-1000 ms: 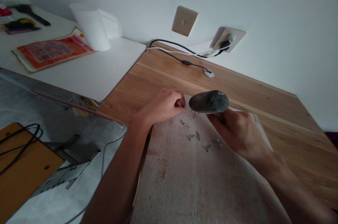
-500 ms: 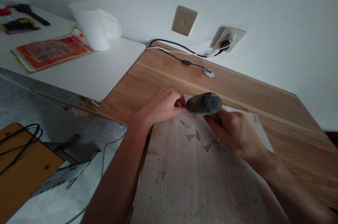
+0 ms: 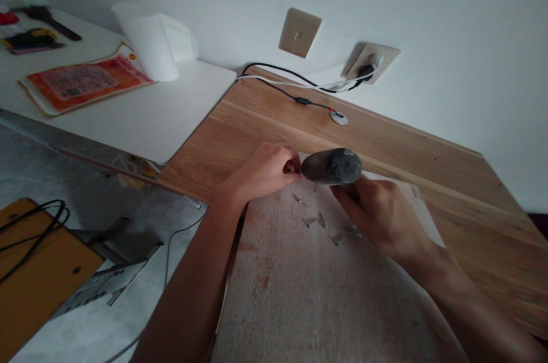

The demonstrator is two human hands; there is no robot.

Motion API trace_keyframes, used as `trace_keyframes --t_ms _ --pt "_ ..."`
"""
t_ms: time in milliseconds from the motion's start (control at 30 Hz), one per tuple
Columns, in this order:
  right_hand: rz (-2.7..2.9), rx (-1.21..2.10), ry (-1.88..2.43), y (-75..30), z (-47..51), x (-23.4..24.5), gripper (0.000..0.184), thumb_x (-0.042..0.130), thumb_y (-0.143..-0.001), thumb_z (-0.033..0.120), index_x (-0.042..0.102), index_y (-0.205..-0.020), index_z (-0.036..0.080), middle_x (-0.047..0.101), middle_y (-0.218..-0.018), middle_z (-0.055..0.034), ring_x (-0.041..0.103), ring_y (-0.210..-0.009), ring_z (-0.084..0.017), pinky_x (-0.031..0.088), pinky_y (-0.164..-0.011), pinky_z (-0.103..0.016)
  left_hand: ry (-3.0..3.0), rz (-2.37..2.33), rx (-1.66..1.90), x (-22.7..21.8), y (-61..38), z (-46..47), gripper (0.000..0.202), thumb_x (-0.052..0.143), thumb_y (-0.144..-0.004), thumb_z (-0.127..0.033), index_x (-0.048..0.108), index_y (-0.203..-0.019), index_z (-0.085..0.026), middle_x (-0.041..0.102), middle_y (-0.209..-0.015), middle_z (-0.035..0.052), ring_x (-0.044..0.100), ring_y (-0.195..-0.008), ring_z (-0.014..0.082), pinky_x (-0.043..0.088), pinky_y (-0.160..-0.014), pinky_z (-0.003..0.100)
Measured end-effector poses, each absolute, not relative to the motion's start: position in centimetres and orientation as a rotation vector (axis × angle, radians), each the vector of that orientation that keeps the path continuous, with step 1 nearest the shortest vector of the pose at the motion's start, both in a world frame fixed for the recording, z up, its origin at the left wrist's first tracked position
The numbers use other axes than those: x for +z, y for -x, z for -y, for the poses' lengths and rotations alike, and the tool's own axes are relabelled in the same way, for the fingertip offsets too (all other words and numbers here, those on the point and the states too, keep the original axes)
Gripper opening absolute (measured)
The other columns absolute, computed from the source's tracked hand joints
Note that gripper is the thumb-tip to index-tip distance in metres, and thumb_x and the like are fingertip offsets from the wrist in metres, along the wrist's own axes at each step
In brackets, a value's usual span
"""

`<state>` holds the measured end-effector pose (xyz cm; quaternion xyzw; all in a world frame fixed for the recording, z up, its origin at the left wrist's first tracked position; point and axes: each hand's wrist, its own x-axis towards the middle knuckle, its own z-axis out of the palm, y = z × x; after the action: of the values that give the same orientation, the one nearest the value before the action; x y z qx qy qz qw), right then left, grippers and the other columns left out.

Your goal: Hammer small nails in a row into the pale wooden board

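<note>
My left hand [image 3: 266,170] is closed in a pinch on a small nail at the far edge of a pale, worn board [image 3: 317,283] that lies on the wooden table [image 3: 428,163]. My right hand [image 3: 383,216] grips a dark, rounded hammer head [image 3: 331,166], whose left end touches the pinched nail beside my left fingertips. Several small loose nails [image 3: 325,223] lie on the board just below the hammer, between my two hands.
A black cable [image 3: 291,92] and a small metal disc [image 3: 339,118] lie at the back of the wooden table near a wall socket [image 3: 371,62]. To the left stands a white table [image 3: 141,117] with an orange packet [image 3: 81,82], white paper [image 3: 148,40] and tools [image 3: 34,37].
The hammer head came left and down onto the pinched nail, then stayed there. My left hand has held its place.
</note>
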<state>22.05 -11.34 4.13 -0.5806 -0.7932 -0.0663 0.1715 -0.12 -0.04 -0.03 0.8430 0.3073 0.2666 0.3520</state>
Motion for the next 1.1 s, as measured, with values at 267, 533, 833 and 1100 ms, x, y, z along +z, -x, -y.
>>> trace_keyframes --t_ms 267,533,833,1100 --pt "2.236 -0.115 1.715 -22.45 11.79 3.74 0.035 0.05 -0.104 0.032 0.052 -0.07 0.023 0.056 -0.053 -0.0021 0.05 -0.043 -0.014 0.025 -0.052 -0.028 -2.17 -0.808 0.683 -0.22 0.05 -0.06 0.002 0.08 -0.089 -0.015 0.08 -0.09 -0.016 0.078 -0.092 0.005 0.071 -0.081 0.0171 0.052 -0.074 0.03" --pt "2.203 -0.024 1.821 -22.61 11.87 3.62 0.036 0.049 -0.104 0.039 0.054 -0.072 0.023 0.059 -0.055 -0.0043 0.056 -0.046 -0.017 0.027 -0.053 -0.029 -2.175 -0.815 0.678 -0.02 0.1 0.06 0.001 0.079 -0.089 -0.015 0.079 -0.09 -0.016 0.08 -0.092 0.0053 0.072 -0.082 0.0176 0.052 -0.074 0.03" --pt "2.226 -0.006 1.831 -22.61 11.7 3.5 0.034 0.051 -0.104 0.041 0.06 -0.078 0.021 0.06 -0.055 -0.0035 0.054 -0.044 -0.016 0.025 -0.052 -0.027 -2.203 -0.815 0.668 -0.16 0.17 -0.05 0.007 0.077 -0.089 -0.014 0.082 -0.094 -0.016 0.08 -0.092 0.0058 0.072 -0.082 0.0183 0.052 -0.075 0.031" --pt "2.195 -0.071 1.754 -22.18 11.66 4.05 0.042 0.05 -0.104 0.04 0.047 -0.066 0.024 0.053 -0.051 -0.0018 0.047 -0.042 -0.013 0.027 -0.05 -0.027 -2.186 -0.805 0.685 -0.14 0.13 -0.03 0.003 0.078 -0.089 -0.015 0.08 -0.091 -0.016 0.078 -0.091 0.0052 0.07 -0.081 0.0172 0.049 -0.073 0.03"
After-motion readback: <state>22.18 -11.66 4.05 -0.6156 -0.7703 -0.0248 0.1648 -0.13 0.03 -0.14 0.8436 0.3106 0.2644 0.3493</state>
